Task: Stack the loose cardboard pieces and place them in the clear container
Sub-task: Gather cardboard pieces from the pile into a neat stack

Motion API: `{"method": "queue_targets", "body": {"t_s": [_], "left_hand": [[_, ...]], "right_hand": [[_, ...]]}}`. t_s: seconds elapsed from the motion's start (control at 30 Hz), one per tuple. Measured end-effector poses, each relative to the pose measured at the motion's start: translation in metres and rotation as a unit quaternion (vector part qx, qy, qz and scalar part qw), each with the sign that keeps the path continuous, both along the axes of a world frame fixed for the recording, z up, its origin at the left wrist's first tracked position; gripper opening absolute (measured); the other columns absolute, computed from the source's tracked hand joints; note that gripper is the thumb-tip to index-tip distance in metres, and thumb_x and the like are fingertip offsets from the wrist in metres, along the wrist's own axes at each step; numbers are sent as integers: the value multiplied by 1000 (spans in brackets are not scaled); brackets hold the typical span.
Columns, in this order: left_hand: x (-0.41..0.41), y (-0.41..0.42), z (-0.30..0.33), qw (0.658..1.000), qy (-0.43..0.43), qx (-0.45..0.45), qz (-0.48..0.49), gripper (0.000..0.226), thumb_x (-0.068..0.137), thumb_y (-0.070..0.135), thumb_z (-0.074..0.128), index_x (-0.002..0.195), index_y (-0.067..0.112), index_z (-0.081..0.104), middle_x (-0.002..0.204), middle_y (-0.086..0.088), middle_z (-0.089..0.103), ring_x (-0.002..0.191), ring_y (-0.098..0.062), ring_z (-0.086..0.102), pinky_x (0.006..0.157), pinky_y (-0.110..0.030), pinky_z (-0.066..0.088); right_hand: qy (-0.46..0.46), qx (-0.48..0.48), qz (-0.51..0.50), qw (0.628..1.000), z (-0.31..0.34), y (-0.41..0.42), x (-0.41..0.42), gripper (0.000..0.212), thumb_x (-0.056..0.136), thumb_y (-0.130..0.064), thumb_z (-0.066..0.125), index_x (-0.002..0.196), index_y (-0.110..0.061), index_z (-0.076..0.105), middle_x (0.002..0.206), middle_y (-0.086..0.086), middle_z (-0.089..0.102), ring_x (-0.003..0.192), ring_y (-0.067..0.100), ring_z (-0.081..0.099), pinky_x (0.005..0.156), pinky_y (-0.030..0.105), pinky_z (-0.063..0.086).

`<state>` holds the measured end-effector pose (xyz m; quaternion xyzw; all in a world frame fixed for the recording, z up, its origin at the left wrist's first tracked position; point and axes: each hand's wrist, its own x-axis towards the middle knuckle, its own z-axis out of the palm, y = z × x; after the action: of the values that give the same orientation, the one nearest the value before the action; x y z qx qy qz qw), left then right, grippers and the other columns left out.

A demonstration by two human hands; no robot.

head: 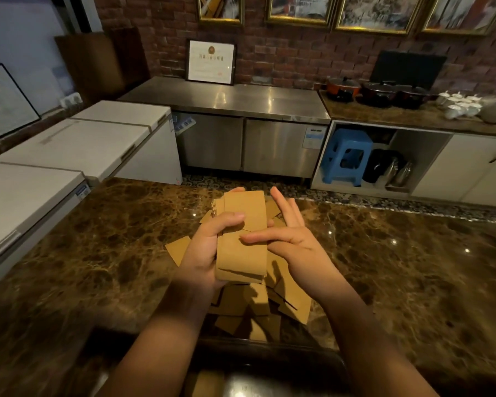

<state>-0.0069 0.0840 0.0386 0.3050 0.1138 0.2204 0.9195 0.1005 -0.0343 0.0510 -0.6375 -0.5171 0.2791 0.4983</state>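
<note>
Left hand (pixel 205 247) grips upright stack of tan rectangular cardboard pieces (pixel 242 239); right hand (pixel 287 239), fingers spread, touches its face; loose pieces (pixel 294 305) lie directly beneath, nearer right.

matt cardboard pieces (pixel 242 247); glossy marble counter (pixel 413 267).

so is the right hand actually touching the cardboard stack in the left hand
Touching. The head view shows the right hand with its thumb tip laid on the front face of the cardboard stack, which the left hand grips.
</note>
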Motion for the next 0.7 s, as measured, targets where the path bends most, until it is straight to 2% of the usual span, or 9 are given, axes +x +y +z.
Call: {"method": "queue_targets", "body": {"t_s": [0.07, 0.13, 0.2, 0.23, 0.27, 0.37, 0.47, 0.6, 0.7], "left_hand": [[-2, 1, -5, 1000, 9, 24, -4, 58, 70, 7, 61, 124, 26, 59, 111, -19, 68, 83, -33, 69, 69, -43, 59], [-5, 3, -7, 1000, -5, 17, 7, 54, 70, 5, 55, 120, 25, 57, 107, -16, 68, 76, -29, 65, 65, -38, 58], [-13, 9, -7, 999, -24, 11, 47, 49, 76, 5, 45, 121, 22, 55, 105, -14, 68, 78, -26, 64, 65, -35, 56], [-17, 14, -7, 997, -21, 15, 70, 50, 79, 5, 42, 125, 21, 53, 108, -13, 67, 80, -25, 64, 67, -35, 55], [-21, 18, -7, 996, -11, 21, 89, 51, 84, 4, 40, 131, 18, 50, 112, -13, 65, 84, -24, 64, 69, -35, 55], [-30, 25, -6, 994, 11, 11, 105, 58, 94, 9, 35, 152, 14, 36, 125, -13, 54, 91, -22, 61, 73, -32, 55], [-29, 23, -8, 991, 20, 13, 133, 59, 95, 9, 35, 153, 15, 34, 126, -14, 52, 99, -26, 55, 80, -36, 49], [-22, 23, -11, 989, 16, -7, 145, 47, 93, 4, 35, 134, 21, 50, 121, -15, 58, 90, -25, 61, 75, -37, 50], [-21, 25, -17, 989, 18, -13, 146, 50, 91, 2, 35, 135, 22, 51, 118, -16, 59, 85, -26, 62, 69, -36, 54]], "right_hand": [[55, -4, 13, 998, -3, -3, 6, 52, 78, -13, 51, 100, -52, 76, 166, -22, 11, 151, 2, 4, 117, 23, 11], [148, -6, -25, 989, -8, -6, 28, 56, 77, -14, 54, 120, -46, 70, 160, -15, 33, 143, 9, 34, 113, 36, 32], [219, -42, -125, 967, -18, -9, 58, 54, 85, -16, 58, 135, -35, 60, 130, -3, 62, 101, 11, 64, 85, 33, 49], [206, -96, -171, 959, -25, -10, 70, 49, 90, -18, 60, 139, -26, 56, 111, 2, 67, 80, 12, 63, 70, 31, 48], [138, -182, -203, 952, -33, -11, 80, 45, 94, -24, 62, 138, -18, 54, 102, 5, 68, 72, 13, 61, 64, 29, 47], [-44, -433, -217, 874, -68, -5, 88, 72, 85, -57, 68, 137, -9, 52, 128, 13, 63, 108, 28, 64, 85, 38, 55], [-52, -533, -210, 818, -90, 12, 79, 117, 65, -74, 75, 149, -4, 34, 147, 17, 50, 123, 36, 56, 94, 44, 53], [-87, -565, -208, 794, -103, 33, 75, 141, 64, -57, 86, 156, -9, -10, 159, 19, 31, 141, 40, 38, 109, 50, 43], [-80, -525, -260, 806, -100, 31, 77, 130, 64, -41, 92, 155, -11, 5, 156, 21, 31, 139, 40, 40, 107, 49, 45]]}}
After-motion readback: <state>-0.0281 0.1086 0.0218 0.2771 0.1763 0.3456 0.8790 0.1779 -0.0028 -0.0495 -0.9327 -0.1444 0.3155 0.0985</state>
